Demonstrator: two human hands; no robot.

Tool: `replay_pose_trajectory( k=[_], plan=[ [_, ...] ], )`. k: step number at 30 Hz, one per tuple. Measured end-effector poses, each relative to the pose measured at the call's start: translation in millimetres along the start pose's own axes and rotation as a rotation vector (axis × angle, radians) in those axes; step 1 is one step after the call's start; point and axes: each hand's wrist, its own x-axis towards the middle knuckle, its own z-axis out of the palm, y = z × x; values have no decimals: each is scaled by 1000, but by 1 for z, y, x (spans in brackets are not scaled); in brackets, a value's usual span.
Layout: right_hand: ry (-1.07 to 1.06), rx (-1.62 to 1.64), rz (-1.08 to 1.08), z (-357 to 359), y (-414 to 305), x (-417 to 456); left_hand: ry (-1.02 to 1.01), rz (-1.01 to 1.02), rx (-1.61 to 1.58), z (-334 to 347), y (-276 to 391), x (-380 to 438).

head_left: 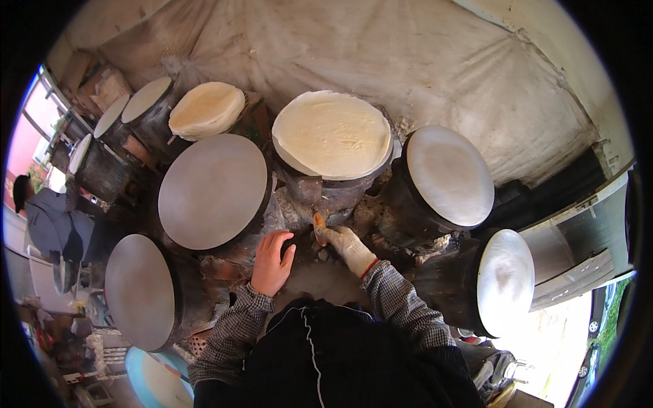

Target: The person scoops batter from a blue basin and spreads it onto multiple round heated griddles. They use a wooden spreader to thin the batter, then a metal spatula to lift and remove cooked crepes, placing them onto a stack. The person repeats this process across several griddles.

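Before me a round griddle stove carries a pale, thin flatbread sheet [331, 135] over nearly its whole top. My right hand [344, 242] wears a stained off-white knitted glove with a red cuff. An orange-brown part shows at its fingertips, close to the stove's sooty front [329, 199]; whether that is glove coating or a held object is unclear. Bare and raised, my left hand [273, 262] has its fingers bent and the thumb apart, with nothing visible in it. It is near a bare grey griddle plate [214, 191], to the left of the gloved hand.
More bare griddles stand around me, at lower left [140, 293], right [451, 176] and far right [505, 283]. A stack of flatbreads [206, 109] lies at the back left. Behind hangs a stained sheet [387, 61]. Another person [58, 224] is at the far left.
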Motion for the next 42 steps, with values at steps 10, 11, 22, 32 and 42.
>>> replay_pose_trajectory(
  k=[10, 11, 22, 32, 42],
  plan=[
    [151, 398, 68, -9, 15, -1, -58, 276, 425, 7, -20, 89],
    [136, 374, 105, -11, 14, -4, -64, 290, 452, 12, -22, 99],
    [35, 256, 214, -21, -5, 15, -279, 219, 668, 32, -43, 139],
    [310, 523, 171, -35, -4, 25, -199, 302, 687, 52, -45, 174],
    [275, 626, 86, -58, -37, 32, -44, 407, 614, 80, -42, 234]
  ],
)
